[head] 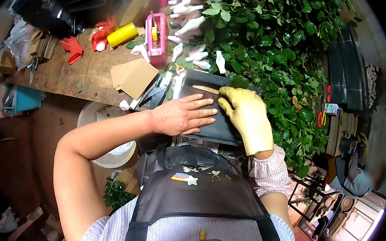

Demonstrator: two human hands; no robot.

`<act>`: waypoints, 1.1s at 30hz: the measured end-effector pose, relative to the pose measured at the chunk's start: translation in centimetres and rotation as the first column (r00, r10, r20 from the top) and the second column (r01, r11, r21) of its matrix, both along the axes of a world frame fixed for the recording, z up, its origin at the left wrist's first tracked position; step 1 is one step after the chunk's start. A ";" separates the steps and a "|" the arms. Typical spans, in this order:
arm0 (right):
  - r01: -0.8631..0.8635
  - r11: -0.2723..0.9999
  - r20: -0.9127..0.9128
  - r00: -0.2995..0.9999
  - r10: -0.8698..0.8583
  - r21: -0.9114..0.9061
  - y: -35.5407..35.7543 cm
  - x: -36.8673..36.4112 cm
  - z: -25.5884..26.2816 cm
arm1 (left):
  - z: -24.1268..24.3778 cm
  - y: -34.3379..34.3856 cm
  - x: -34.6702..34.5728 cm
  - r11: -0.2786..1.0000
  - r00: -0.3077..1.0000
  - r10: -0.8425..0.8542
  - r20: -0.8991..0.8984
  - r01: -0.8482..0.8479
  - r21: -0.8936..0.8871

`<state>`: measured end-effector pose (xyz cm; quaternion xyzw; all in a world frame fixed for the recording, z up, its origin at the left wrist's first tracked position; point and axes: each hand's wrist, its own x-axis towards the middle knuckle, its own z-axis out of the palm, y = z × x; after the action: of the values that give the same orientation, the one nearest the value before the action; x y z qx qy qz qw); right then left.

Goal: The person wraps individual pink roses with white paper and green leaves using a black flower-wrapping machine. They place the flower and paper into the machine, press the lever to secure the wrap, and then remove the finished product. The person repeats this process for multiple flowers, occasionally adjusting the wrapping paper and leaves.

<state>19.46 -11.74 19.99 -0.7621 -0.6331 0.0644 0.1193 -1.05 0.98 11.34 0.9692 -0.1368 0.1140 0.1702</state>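
My bare left hand (184, 115) lies palm down, fingers spread, on a flat black sheet or sleeve (212, 132) at the table's front edge. In a yellow rubber glove, my right hand (244, 113) rests at the sheet's right side, its fingertips by a narrow tan cardboard strip (205, 89). Whether those fingertips pinch anything is not plain. Behind the sheet runs a ridged black edge (204, 76). Leafy green stems (288, 70) lie to the right, and flower heads in white foam nets (191, 26) point left from them.
A pink tape dispenser (157, 40), brown cardboard pieces (134, 76), a yellow roll (123, 34) and red gloves (71, 50) lie on the wooden table (93, 72). Orange-handled scissors (321, 119) are at right. A white tub (114, 154) stands below; another person (354, 181) is far right.
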 end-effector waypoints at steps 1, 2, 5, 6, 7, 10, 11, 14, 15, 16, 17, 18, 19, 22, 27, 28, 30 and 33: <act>-0.005 0.996 -0.026 1.000 0.007 0.084 0.4 -0.1 0.6 | 0.0 -0.1 -0.1 1.000 1.000 0.016 -0.004 -0.016 -0.010; -0.063 0.967 0.028 0.998 0.058 0.248 1.0 -0.1 1.1 | 0.1 -0.1 -0.2 0.999 0.999 0.032 -0.008 -0.033 -0.019; -0.236 0.881 0.168 0.969 0.181 0.411 3.6 1.1 2.8 | 0.4 0.0 0.0 0.998 0.999 0.050 0.000 -0.050 -0.022; -0.210 0.924 0.147 0.974 0.171 0.319 3.6 1.3 2.3 | 0.4 0.0 0.2 0.998 0.999 0.055 0.002 -0.054 -0.025; -0.189 0.956 0.130 0.978 0.163 0.224 3.5 1.5 1.4 | 0.5 0.1 0.3 0.998 0.998 0.064 0.008 -0.063 -0.027; -0.191 0.981 0.212 0.961 0.179 0.036 3.0 0.7 0.3 | 0.4 0.0 0.9 0.997 0.996 0.073 0.043 -0.072 -0.025; -0.199 0.980 0.257 0.948 0.186 0.024 3.0 0.8 -0.7 | 0.3 0.0 1.2 0.997 0.996 0.074 0.044 -0.073 -0.023; -0.301 0.952 0.290 0.918 0.272 0.059 2.0 0.2 -1.6 | -0.2 0.0 1.1 0.996 0.992 0.093 0.089 -0.093 -0.004; -0.323 0.946 0.294 0.907 0.301 0.028 1.7 -0.1 -1.7 | -0.1 -0.2 1.0 0.994 0.991 0.107 0.081 -0.107 -0.007; -0.340 0.940 0.327 0.890 0.317 0.014 1.3 -0.6 -1.4 | 0.0 -0.3 0.9 0.993 0.990 0.119 0.080 -0.117 -0.023; -0.343 0.939 0.338 0.887 0.314 0.029 1.1 -0.8 -1.5 | 0.2 -0.3 0.8 0.992 0.991 0.122 0.052 -0.121 -0.025; -0.343 0.939 0.348 0.886 0.308 0.041 0.8 -0.8 -1.9 | 0.3 -0.4 0.8 0.992 0.992 0.122 0.023 -0.122 -0.029; -0.344 0.938 0.357 0.883 0.303 0.054 0.6 -0.9 -2.2 | 0.4 -0.4 0.8 0.992 0.992 0.123 -0.006 -0.123 -0.033; -0.252 0.961 0.409 0.870 0.275 -0.111 0.9 -1.7 -2.7 | -0.5 -1.2 0.5 0.986 0.969 0.165 0.182 -0.166 -0.011; -0.177 0.958 0.458 0.848 0.266 -0.227 -1.0 -3.8 -2.9 | -3.1 -3.5 -4.8 0.692 0.604 0.721 0.340 -0.655 -0.303; -0.143 0.944 0.434 0.861 0.267 -0.298 -1.3 -4.1 -3.0 | -5.3 -3.6 -5.7 0.543 0.518 0.836 0.179 -0.741 -0.395; -0.152 0.943 0.424 0.864 0.272 -0.296 -1.7 -4.4 -3.3 | -9.4 -3.4 -7.1 0.319 0.346 0.938 -0.011 -0.876 -0.361; -0.193 0.944 0.398 0.870 0.290 -0.268 -2.2 -3.8 -3.8 | -11.3 -2.5 -7.2 0.281 0.280 0.957 0.071 -0.960 -0.004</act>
<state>15.62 -13.90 16.14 -0.6800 -0.7234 -0.0221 -0.1177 -8.27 -1.55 0.02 0.8571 0.4641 0.2191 0.0446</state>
